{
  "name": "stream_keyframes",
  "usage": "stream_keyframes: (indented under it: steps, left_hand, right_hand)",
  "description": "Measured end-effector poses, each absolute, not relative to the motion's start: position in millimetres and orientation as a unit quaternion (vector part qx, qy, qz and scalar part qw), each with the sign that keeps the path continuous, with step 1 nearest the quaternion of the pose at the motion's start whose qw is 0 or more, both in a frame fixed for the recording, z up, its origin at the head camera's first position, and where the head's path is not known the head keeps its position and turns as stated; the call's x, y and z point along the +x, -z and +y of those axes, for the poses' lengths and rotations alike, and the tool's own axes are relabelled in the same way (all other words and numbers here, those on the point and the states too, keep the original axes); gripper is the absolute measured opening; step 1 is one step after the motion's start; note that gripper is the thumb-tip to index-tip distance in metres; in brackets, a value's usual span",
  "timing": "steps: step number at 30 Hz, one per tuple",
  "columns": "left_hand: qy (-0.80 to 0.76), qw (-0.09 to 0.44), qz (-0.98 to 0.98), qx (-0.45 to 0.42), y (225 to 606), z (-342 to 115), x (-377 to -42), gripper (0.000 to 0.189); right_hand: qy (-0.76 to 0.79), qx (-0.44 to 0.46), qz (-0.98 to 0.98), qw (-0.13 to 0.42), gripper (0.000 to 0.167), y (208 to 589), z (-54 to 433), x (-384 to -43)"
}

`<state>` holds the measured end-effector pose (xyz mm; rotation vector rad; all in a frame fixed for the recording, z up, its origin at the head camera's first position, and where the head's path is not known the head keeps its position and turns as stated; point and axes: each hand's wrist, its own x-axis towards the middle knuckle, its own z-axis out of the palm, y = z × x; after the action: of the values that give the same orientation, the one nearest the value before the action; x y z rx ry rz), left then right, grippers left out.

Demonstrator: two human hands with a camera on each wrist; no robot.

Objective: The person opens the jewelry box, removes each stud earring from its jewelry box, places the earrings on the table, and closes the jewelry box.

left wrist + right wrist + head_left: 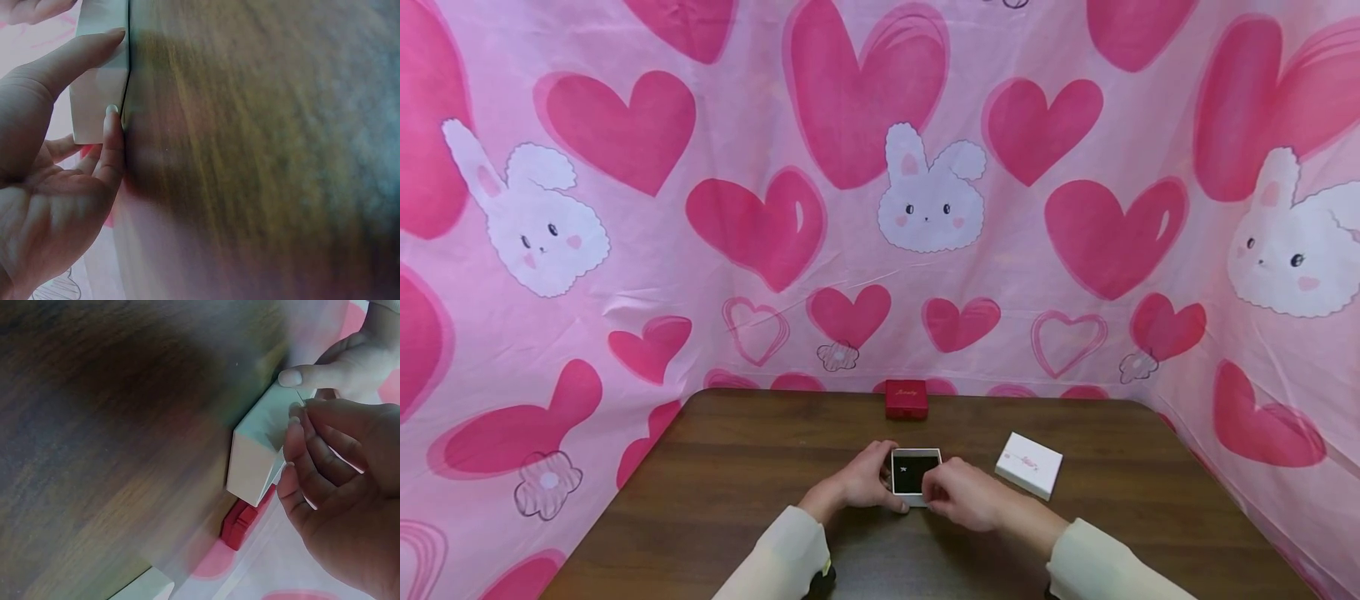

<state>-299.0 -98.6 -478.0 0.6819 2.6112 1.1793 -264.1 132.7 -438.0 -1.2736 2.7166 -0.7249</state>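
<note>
A small white jewelry box (916, 500) with a black insert (910, 479) sits on the table. On the insert's left part lies a tiny silver star-shaped piece (903, 469). My left hand (868, 479) grips the box from its left side, thumb along the near wall (100, 50) and fingers at the side. Over the box's right edge, my right hand (962, 493) pinches a thin metal pin (300, 396) between thumb and index finger. The rest of that small piece is hidden by the fingertips.
A white lid (1030, 465) with pink lettering lies to the right of the box. Toward the back edge of the brown wooden table (760, 442) stands a small red box (906, 400). Pink heart-patterned cloth (850, 250) hangs behind and at both sides.
</note>
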Motion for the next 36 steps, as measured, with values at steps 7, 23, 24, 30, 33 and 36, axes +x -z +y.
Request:
stream_keyframes:
  steps: [7, 23, 24, 30, 33, 36]
  left_hand:
    - [-0.403, 0.099, 0.881, 0.229, 478.7, -97.8, -299.3, 0.081]
    - [-0.407, 0.081, 0.876, 0.244, 478.3, -97.4, -297.9, 0.079]
    - [-0.408, 0.082, 0.876, 0.243, 478.1, -97.6, -297.8, 0.079]
    - [-0.404, 0.082, 0.878, 0.242, 479.2, -97.5, -297.9, 0.079]
    - [-0.401, 0.081, 0.879, 0.244, 480.1, -97.3, -298.7, 0.079]
    - [-0.401, 0.084, 0.879, 0.242, 480.9, -97.3, -299.5, 0.081]
  right_hand:
    - [0.209, -0.423, 0.881, 0.04, 0.016, 443.3, 134.0, -261.8]
    - [0.173, -0.409, 0.892, 0.077, 0.018, 448.0, 134.2, -254.2]
    - [0.171, -0.407, 0.894, 0.08, 0.019, 448.4, 134.2, -253.8]
    - [0.171, -0.402, 0.895, 0.097, 0.017, 448.9, 134.4, -251.1]
    - [0.173, -0.401, 0.894, 0.101, 0.017, 448.8, 134.2, -250.8]
    - [0.169, -0.401, 0.894, 0.103, 0.017, 449.3, 133.7, -251.2]
